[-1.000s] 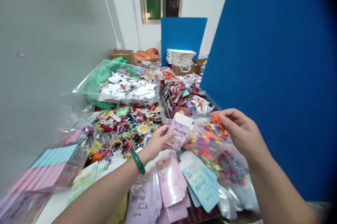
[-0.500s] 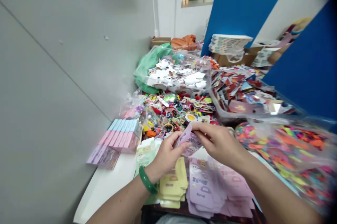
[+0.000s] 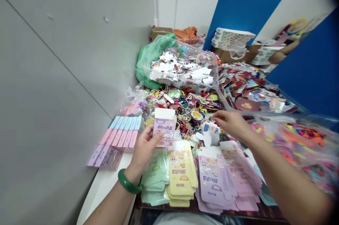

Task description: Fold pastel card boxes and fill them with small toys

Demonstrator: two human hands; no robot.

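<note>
My left hand (image 3: 144,149), with a green bangle on the wrist, holds a small purple-and-white printed box (image 3: 164,126) upright above the table. My right hand (image 3: 230,122) reaches out to the heap of colourful hair ties and small trinkets (image 3: 185,107), fingers pinched at its edge; what they hold is too small to make out. Below my hands lie stacks of flat unfolded boxes: green (image 3: 155,177), yellow (image 3: 181,170) and purple (image 3: 214,179).
A row of folded pink and blue boxes (image 3: 122,135) stands at the left by the grey wall. A clear tub of white stickers (image 3: 182,71) and a tray of red cards (image 3: 251,92) sit behind the heap. A clear bag of bright pieces (image 3: 299,144) lies right, below blue boards.
Both hands were together on the purple box; now the left hand holds it alone, upright, and the right hand has moved off to the trinket heap. The view tilted down slightly.
</note>
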